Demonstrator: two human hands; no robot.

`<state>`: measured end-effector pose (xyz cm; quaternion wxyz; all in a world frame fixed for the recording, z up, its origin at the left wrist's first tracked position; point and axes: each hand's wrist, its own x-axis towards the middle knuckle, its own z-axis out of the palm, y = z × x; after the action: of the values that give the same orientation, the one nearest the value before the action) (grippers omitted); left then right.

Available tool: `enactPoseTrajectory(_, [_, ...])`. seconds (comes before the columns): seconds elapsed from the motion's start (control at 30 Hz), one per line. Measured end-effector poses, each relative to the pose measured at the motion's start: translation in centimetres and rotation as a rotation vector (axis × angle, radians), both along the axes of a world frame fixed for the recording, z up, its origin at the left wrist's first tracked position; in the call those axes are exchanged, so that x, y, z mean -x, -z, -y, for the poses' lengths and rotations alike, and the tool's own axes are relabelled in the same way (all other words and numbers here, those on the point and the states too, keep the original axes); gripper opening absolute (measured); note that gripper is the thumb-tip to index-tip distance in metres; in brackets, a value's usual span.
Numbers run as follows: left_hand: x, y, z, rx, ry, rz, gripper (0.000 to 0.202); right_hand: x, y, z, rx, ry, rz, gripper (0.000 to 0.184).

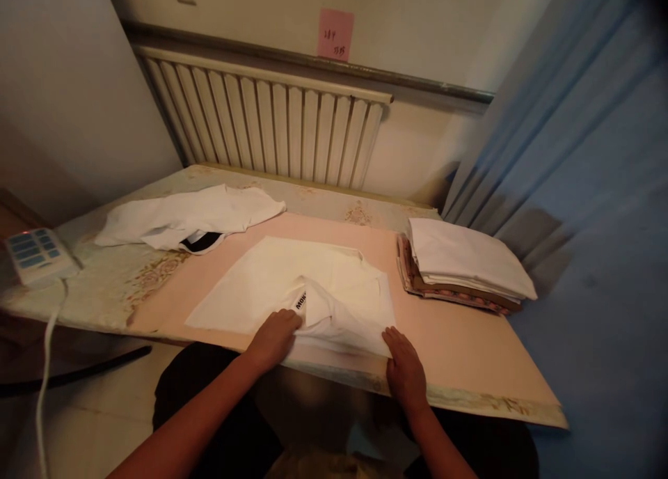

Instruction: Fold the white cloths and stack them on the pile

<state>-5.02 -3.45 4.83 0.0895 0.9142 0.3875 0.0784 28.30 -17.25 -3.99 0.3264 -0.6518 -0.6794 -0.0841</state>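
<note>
A white shirt (323, 263) lies partly folded on a pink sheet (459, 340), its near part bunched up around a patch with dark letters. My left hand (275, 336) is closed on the cloth just beside those letters, fingers curled over the fold. At the shirt's near right corner, my right hand (406, 367) pinches the edge of the cloth; its thumb is hidden. Both hands are at the table's front edge, and the fabric between them is slightly raised and wrinkled.
A crumpled white garment (193, 214) with a black patch lies at the back left. On the right is a stack of folded cloths (464, 260). A white power strip (42, 256) with a cord sits at the left edge. A radiator (266, 120) and blue curtain (579, 186) border the table.
</note>
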Motion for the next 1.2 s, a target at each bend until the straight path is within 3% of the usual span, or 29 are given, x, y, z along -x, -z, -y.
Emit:
enactPoseTrajectory(0.13, [0.2, -0.8, -0.3, 0.137, -0.014, 0.118, 0.012, 0.0, 0.0, -0.1, -0.003, 0.004, 0.01, 0.067])
enactPoseTrajectory(0.23, [-0.5, -0.9, -0.6, 0.185, -0.097, 0.102, 0.025, 0.1, -0.1, -0.1, -0.001, 0.008, 0.014, 0.067])
enactPoseTrajectory(0.37, [-1.8, -0.7, -0.7, 0.14, -0.184, 0.036, 0.029, 0.0, -0.1, -0.1, 0.007, 0.007, 0.032, 0.065])
enactPoseTrajectory(0.5, [-2.6, -0.5, -0.1, 0.105, -0.147, 0.017, 0.016, 0.0, -0.1, -0.1, -0.004, 0.009, 0.043, 0.065])
enactPoseTrajectory(0.63, [-2.9, -0.4, 0.7, 0.095, -0.104, 0.03, 0.026, 0.1, -0.1, -0.1, -0.02, 0.007, 0.042, 0.066])
enactPoseTrajectory(0.77, [-3.4, -0.5, 1.6, 0.059, -0.198, 0.012, 0.032, 0.1, 0.0, -0.1, -0.016, 0.012, 0.03, 0.066])
enactPoseTrajectory(0.9, [-3.5, -0.5, 1.8, 0.048, -0.253, 0.065, 0.025, 0.0, 0.1, -0.1, -0.016, 0.009, 0.028, 0.065])
enactPoseTrajectory(1.07, [-2.2, -0.3, -1.0, 0.053, -0.475, 0.378, 0.022, 0.1, -0.1, -0.2, -0.032, 0.008, 0.036, 0.067])
enactPoseTrajectory(1.2, [-1.1, -0.1, -4.7, 0.254, -0.667, 0.517, 0.038, 0.2, -0.3, -0.1, -0.043, 0.005, 0.041, 0.067])
